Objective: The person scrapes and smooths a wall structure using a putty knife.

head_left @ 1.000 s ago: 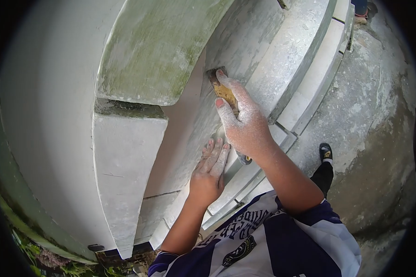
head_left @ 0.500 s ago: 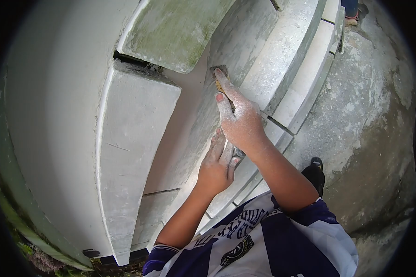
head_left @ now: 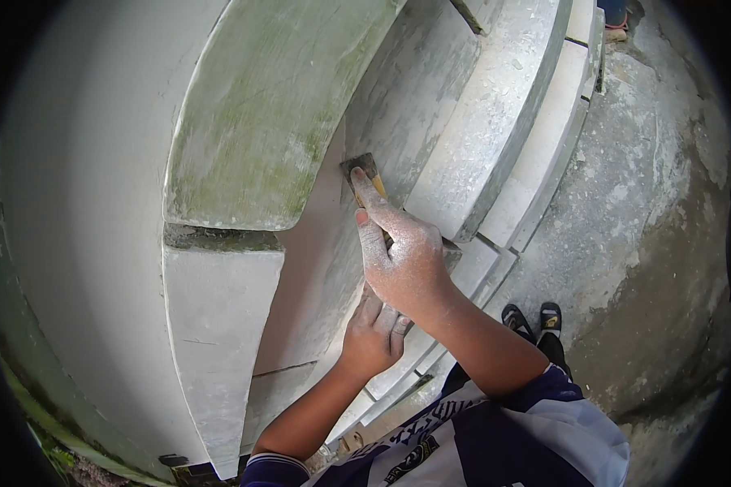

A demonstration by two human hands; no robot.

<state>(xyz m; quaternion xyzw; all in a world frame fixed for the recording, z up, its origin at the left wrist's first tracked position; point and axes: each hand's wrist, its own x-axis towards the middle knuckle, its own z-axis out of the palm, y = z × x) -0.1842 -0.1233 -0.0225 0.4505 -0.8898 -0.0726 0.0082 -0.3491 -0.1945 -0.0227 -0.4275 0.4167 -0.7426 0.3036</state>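
My right hand [head_left: 406,256], dusted with white powder, is closed around a flat scraper [head_left: 361,168] with a dark blade and a yellow patch. Its index finger stretches along the blade, which touches the grey recessed surface [head_left: 406,97] between the raised steps. The rest of the scraper is hidden under the palm. Just below the right hand, my left hand [head_left: 371,341] rests on the pale ledge, also dusty. Its fingers are stretched forward, their tips partly covered by the right hand.
A green-stained curved slab [head_left: 260,114] and a grey slab [head_left: 215,316] stand at left, a dark gap between them. White stepped ledges [head_left: 536,146] run along the right. Beyond lies a rough concrete floor [head_left: 617,219], where my feet [head_left: 536,318] stand.
My right hand has moved left and down in the view with the scraper. My left hand has shifted lower too. The view has turned, showing more of the green-stained slab and both feet.
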